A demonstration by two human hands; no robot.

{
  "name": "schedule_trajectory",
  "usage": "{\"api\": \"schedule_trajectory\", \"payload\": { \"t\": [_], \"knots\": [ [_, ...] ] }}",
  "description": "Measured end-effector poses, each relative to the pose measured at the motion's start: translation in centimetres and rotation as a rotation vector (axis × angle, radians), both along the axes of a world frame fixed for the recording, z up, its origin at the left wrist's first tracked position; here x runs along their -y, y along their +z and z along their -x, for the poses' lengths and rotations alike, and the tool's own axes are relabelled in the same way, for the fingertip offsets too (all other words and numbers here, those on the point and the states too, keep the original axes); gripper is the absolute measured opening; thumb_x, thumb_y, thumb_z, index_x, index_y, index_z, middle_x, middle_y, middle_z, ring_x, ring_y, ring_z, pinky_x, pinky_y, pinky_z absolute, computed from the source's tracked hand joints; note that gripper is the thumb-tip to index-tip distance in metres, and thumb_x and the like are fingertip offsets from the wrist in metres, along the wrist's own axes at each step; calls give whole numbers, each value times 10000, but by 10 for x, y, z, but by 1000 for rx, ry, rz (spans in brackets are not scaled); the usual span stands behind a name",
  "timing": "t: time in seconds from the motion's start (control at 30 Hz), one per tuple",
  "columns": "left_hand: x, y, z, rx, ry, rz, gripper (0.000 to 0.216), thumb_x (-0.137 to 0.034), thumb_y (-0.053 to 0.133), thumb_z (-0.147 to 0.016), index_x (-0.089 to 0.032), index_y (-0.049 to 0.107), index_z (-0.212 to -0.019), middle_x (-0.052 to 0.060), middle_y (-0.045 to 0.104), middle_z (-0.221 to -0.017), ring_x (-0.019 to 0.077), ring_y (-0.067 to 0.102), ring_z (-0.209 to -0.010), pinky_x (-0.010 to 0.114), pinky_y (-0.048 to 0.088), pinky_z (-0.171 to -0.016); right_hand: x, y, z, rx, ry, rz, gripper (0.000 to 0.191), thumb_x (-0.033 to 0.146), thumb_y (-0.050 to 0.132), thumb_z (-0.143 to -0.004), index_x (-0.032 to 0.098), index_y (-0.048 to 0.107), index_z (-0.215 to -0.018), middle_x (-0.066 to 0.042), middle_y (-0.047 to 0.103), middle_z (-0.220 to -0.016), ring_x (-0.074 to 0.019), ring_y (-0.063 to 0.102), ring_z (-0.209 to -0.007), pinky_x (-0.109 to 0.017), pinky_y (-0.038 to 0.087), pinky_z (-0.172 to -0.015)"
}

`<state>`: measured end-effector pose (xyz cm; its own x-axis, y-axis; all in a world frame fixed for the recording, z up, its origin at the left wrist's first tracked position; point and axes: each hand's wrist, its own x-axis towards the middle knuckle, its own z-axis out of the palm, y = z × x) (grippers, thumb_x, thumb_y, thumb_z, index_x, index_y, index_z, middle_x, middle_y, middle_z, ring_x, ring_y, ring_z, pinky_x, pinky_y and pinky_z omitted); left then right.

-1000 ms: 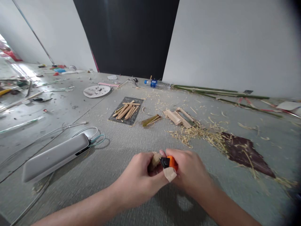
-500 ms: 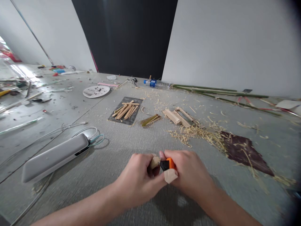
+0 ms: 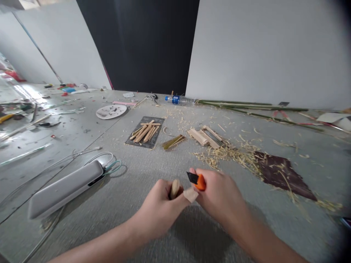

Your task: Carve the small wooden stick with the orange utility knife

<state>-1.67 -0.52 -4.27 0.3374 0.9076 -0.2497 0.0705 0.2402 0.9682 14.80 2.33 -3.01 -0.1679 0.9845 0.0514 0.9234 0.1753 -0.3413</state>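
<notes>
My left hand is closed around a short pale piece of wood; only its end shows above the fingers. A beige wrap covers that hand's thumb tip. In my right hand is an orange utility knife, its dark blade pointing left and up, a little apart from the wood. Most of the knife's handle is hidden in the fist. Beyond the hands lie a bundle of thin sticks on a dark mat and some greenish bamboo strips.
Wood pieces and curled shavings lie ahead to the right, near a dark red sheet. On the left is a grey power bank with cables. Farther back are a white plate, a plastic bottle and long green stalks.
The knife has moved up and away from the wood, and its blade now shows. My left hand has tilted the wood more upright. The view has shifted slightly.
</notes>
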Motion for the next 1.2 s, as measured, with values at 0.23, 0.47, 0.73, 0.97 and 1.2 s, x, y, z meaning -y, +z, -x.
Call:
{"api": "schedule_trajectory", "payload": {
  "t": [0.23, 0.47, 0.73, 0.97, 1.2],
  "knots": [
    [-1, 8, 9, -2, -30, 26, 553, -476, 781, -799, -202, 348, -592, -98, 261, -514, 64, 186, -502, 227, 141, -446, 4, -8, 0, -68, 156, -55, 492, 538, 337, -996, 222, 411, -627, 10, 497, -531, -126, 293, -512, -310, 170, -557],
    [0, 7, 8, 40, -116, -9, 565, -432, 776, -815, -207, 304, -601, -87, 220, -559, 75, 145, -539, 258, 110, -454, 5, -5, 1, -47, 255, -73, 489, 516, 291, -1012, 220, 449, -656, -2, 553, -566, -133, 355, -519, -312, 163, -564],
    [1, 6, 7, -3, -129, -43, 594, -440, 768, -826, -209, 271, -599, -79, 199, -577, 80, 150, -550, 271, 112, -473, 5, -3, 0, 1, 297, -45, 386, 459, 399, -940, 215, 445, -643, 6, 546, -556, -129, 348, -524, -305, 154, -562],
    [8, 1, 4, -63, -112, -78, 626, -442, 795, -799, -206, 265, -564, -80, 205, -551, 72, 159, -529, 268, 113, -462, 6, 2, -1, -6, 344, 13, 184, 355, 554, -812, 224, 552, -683, 26, 614, -587, -128, 405, -531, -291, 181, -554],
    [19, -7, -11, -37, 26, -97, 625, -563, 632, -905, -215, 244, -560, -89, 198, -521, 71, 130, -514, 253, 130, -454, 6, 1, 6, 83, 82, 0, 190, 270, 538, -867, 224, 672, -740, -32, 694, -643, -160, 540, -534, -305, 207, -537]
  ]
}}
